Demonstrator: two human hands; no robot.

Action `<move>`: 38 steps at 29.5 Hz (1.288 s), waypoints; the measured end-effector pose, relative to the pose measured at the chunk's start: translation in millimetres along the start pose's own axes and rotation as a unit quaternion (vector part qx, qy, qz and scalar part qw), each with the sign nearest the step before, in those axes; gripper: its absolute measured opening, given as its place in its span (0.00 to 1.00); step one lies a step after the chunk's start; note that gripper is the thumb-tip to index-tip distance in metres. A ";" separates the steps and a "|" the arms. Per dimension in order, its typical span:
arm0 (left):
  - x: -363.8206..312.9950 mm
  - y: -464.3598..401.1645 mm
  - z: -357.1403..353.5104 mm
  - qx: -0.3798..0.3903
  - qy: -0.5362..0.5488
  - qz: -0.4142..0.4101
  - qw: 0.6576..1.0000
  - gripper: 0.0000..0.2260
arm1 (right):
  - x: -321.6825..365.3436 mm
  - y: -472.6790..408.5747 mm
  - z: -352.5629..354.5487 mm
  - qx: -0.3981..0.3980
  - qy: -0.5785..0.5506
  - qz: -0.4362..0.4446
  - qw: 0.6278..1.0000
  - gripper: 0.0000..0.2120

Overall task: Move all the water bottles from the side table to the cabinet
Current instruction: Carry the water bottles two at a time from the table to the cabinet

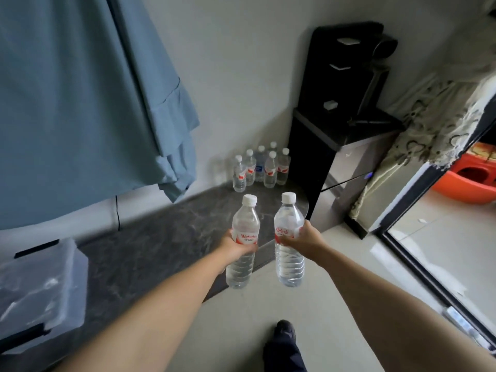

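- Left hand is gripping one water bottle upright, fingers wrapping round its red label.
- Right hand is doing the same w/ a second bottle, fingers closing on the label band.
- Both bottles are hanging out over the front edge of the dark marble-look cabinet top.
- Six more bottles are standing bunched at the far end by the wall (white caps, mostly red labels), just beside a black water dispenser.

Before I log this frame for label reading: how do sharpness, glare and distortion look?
Head view: the two held bottles, left hand's bottle and right hand's bottle, are fairly sharp; the far cluster of bottles is soft, labels unreadable; wide-angle bending curves the blue curtain and walls; mild glare on the floor.
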State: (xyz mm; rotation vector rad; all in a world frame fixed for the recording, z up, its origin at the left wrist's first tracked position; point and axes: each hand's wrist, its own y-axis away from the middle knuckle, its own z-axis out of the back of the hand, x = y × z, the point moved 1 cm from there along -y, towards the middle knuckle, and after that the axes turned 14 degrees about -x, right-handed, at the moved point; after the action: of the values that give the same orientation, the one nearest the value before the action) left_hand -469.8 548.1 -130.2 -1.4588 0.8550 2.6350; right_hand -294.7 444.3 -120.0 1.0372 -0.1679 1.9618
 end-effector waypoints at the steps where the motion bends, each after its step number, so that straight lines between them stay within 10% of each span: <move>1: -0.9 -0.9 -1.6 0.003 0.000 0.005 1.000 0.28 | -4.7 -6.3 -4.4 0.000 -0.006 0.005 1.000 0.39; 19: -69.3 -261.2 -128.1 -0.172 0.123 0.110 0.971 0.18 | 12.5 -323.5 -61.0 0.029 -0.010 -0.017 0.999 0.33; 38: -23.1 -496.6 -186.4 -0.277 0.235 0.004 0.932 0.26 | 13.2 -487.5 -246.7 -0.044 -0.146 -0.070 0.986 0.34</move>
State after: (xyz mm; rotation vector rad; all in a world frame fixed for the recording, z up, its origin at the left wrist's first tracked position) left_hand -180.3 889.6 -415.4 -2.2708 0.0878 2.6966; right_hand -78.0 862.8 -396.8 1.2410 -0.3303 1.6558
